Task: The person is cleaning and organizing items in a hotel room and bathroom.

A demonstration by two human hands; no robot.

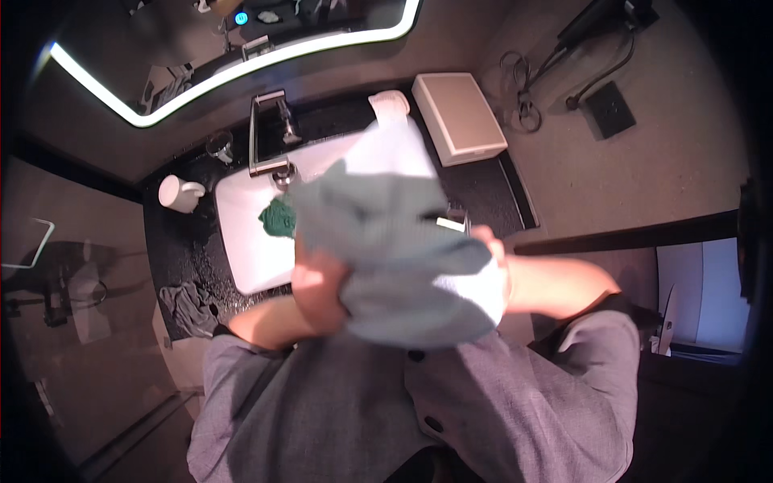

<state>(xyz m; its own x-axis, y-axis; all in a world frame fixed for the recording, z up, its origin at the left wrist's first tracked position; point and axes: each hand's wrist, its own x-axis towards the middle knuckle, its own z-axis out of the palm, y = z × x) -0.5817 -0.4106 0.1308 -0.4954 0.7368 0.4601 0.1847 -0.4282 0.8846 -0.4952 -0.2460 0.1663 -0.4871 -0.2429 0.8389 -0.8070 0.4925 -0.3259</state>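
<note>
Before my chest, a blurred grey-and-white cloth [386,235] hangs spread between my two hands. My left hand [320,284] grips its left edge, low down near the front of the sink. At the opposite edge, the fingers of my right hand [496,253] curl around the fabric, which partly covers them. The cloth hides much of the white washbasin [247,253] behind it. A crumpled dark green cloth [279,217] lies in the basin, partly hidden by the grey fabric. The metal faucet [269,136] stands at the basin's back edge.
A white mug [180,194] lies on its side on the wet black counter [187,241], near a drinking glass [220,147]. Dark crumpled fabric [190,309] is at the front left corner. At the back right sits a beige box [462,115], beside a white object [389,105]. A lit mirror [199,90] hangs above.
</note>
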